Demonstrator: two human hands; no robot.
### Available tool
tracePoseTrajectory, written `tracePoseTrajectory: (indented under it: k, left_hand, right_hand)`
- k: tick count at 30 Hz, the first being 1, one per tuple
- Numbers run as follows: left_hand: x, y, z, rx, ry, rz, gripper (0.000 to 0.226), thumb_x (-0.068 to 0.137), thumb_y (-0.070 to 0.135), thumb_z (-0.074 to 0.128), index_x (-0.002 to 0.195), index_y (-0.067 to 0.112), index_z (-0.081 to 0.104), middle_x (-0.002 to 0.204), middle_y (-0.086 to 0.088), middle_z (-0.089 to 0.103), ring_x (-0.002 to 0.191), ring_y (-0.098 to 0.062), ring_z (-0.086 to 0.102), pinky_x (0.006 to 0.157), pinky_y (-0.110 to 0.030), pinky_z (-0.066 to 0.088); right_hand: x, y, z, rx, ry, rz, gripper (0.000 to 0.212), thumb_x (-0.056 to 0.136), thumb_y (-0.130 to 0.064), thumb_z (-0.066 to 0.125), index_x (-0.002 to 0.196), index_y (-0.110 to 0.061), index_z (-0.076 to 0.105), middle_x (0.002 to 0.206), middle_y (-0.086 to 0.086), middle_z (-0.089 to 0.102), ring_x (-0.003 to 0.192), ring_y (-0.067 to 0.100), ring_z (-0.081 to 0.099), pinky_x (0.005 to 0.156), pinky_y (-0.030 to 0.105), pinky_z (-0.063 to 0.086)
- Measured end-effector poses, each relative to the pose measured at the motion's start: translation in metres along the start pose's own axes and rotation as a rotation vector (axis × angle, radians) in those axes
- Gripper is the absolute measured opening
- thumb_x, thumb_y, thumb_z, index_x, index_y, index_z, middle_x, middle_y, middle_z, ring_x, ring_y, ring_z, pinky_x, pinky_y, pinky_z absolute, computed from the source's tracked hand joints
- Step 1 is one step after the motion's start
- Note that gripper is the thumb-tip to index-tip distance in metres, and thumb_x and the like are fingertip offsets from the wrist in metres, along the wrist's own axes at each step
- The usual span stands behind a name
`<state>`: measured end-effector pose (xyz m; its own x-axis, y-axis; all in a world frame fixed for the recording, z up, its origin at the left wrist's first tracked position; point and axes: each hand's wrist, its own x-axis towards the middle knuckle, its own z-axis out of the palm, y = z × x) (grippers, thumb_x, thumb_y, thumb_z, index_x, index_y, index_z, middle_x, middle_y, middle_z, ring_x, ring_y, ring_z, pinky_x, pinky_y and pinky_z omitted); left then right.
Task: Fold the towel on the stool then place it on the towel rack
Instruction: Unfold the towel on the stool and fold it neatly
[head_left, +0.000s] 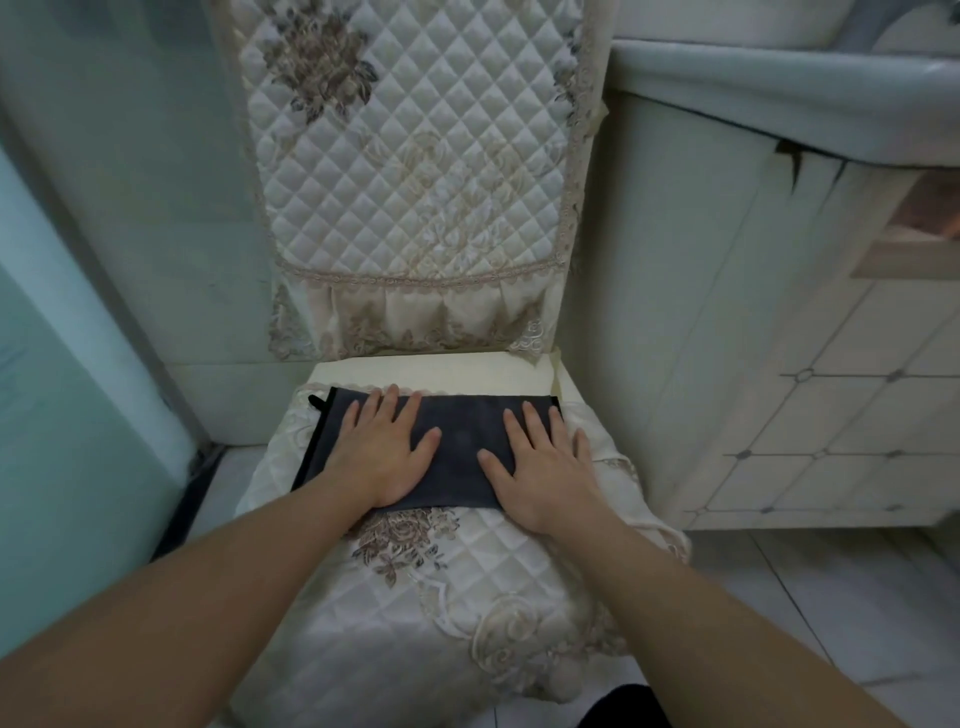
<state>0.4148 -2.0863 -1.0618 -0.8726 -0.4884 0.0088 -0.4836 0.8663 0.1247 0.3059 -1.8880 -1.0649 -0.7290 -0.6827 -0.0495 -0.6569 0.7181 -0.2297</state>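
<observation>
Pressing flat with fingers spread wide, left hand (382, 452) and right hand (540, 467) should smooth the dark towel (462, 436) mid-frame on the stool (467, 582) before creasing evenly.

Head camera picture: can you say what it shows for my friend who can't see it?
Both hands press flat on a dark grey towel folded into a long strip on a cream quilted seat, left hand near one end, right hand near the other. A sink is at upper right.
</observation>
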Motion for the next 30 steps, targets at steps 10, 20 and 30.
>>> tracePoseTrajectory:
  k: [10, 20, 30]
  left_hand:
    - [-0.043, 0.067, -0.002, -0.016, -0.092, 0.156, 0.082, 0.088, 0.071, 0.004, 0.158, 0.027, -0.002, 0.167, -0.007, -0.012, 0.152, -0.021, -0.015, 0.122, -0.046, -0.006]
    - [-0.073, 0.144, 0.005, -0.133, -0.007, 0.286, 0.069, 0.093, 0.06, 0.03, 0.152, 0.026, 0.033, 0.165, -0.001, 0.02, 0.153, -0.018, 0.009, 0.123, -0.04, 0.003]
    - [-0.075, 0.164, 0.019, -0.215, 0.194, 0.165, 0.051, 0.1, 0.051, 0.037, 0.139, 0.024, 0.056, 0.155, -0.002, 0.044, 0.148, -0.02, 0.029, 0.121, -0.039, 0.015]
  right_hand:
    - [-0.002, 0.015, -0.009, 0.089, -0.106, -0.037, 0.067, 0.101, -0.061, 0.014, 0.161, -0.034, 0.002, 0.171, -0.008, -0.009, 0.155, 0.026, -0.016, 0.121, 0.055, -0.009]
    - [0.037, 0.068, -0.073, 0.437, 0.023, -0.092, 0.032, 0.098, -0.016, 0.053, 0.127, -0.012, 0.068, 0.128, 0.008, 0.07, 0.117, 0.024, 0.064, 0.102, 0.033, 0.047]
    - [0.104, 0.075, -0.115, 0.601, -0.374, 0.18, 0.019, 0.098, -0.019, 0.052, 0.104, -0.013, 0.069, 0.105, 0.004, 0.077, 0.074, 0.02, 0.064, 0.065, 0.029, 0.047]
